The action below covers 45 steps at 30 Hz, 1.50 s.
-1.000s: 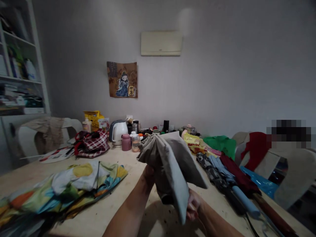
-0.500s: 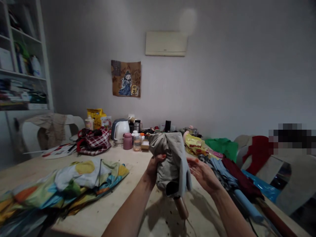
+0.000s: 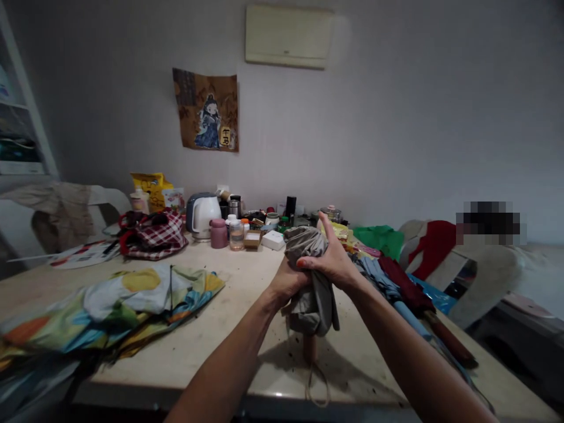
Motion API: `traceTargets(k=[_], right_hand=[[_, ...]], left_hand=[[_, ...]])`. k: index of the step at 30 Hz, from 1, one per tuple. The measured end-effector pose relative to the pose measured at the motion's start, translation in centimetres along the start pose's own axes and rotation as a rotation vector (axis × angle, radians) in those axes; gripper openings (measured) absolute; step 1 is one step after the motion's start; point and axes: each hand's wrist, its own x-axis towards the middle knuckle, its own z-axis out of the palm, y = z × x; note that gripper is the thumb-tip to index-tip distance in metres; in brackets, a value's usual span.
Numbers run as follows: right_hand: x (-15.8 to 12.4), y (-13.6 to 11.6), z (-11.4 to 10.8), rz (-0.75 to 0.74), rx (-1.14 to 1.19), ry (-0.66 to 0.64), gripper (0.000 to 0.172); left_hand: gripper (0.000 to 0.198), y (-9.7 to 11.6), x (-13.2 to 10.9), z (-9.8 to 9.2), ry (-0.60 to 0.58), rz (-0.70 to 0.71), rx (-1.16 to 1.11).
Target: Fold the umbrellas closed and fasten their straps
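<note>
A grey folding umbrella (image 3: 311, 314), its canopy loose and bunched, stands above the table between my hands. Its brown handle (image 3: 310, 348) points down, with a thin wrist cord hanging from it. My left hand (image 3: 288, 282) is wrapped around the canopy's middle from the left, its fingers partly hidden. From the right, my right hand (image 3: 332, 258) clasps the upper canopy, thumb across the cloth and index finger pointing up; its other fingers are hidden behind. A colourful patterned umbrella (image 3: 145, 299) lies half spread to the left.
Several closed umbrellas, among them a dark red one (image 3: 405, 285), lie along the right side. At the back of the table (image 3: 247, 364) stand a kettle (image 3: 206, 214), a pink jar (image 3: 218, 234) and a checked bag (image 3: 156, 235). Chairs and a person's head are at the right.
My right hand has come in from beside the umbrella and now grips its upper canopy. The cloth is gathered more tightly, and the handle hangs straighter. The view has tilted down.
</note>
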Motion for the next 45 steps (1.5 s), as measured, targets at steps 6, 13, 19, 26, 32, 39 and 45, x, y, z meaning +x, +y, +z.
traceTargets(k=[6,13,19,26,32,39,45], right_hand=[[0.3,-2.0,-0.3,-0.101,-0.241,0.074,0.075],[-0.1,0.7,-4.0,0.047,-0.202,0.427,0.069],[-1.0,1.5,-6.4,0.064,0.189,0.618,0.065],[-1.3,1.1,-7.1,0.028,0.51,0.609,0.048],[-1.5,0.5,-8.3,-0.122,0.373,0.622,0.056],[-1.9,1.2,-5.2,-0.096,0.488,0.434,0.062],[-2.1,0.4,-3.8,-0.034,0.497,0.365,0.055]], left_hand=[[0.077,-0.5,-0.2,-0.2,-0.098,0.027,0.154],[0.12,-2.9,-0.7,-0.1,-0.389,-0.026,0.27],[0.068,-3.3,-0.1,-0.7,-0.443,-0.388,-0.047],[0.067,-3.4,0.8,-2.8,-0.424,-0.363,-0.275],[0.052,-2.1,1.3,-3.1,0.071,0.054,-0.422],[0.107,-3.2,-0.5,0.0,-0.38,-0.007,0.052],[0.052,-5.2,-1.6,1.5,-0.325,-0.311,-0.019]])
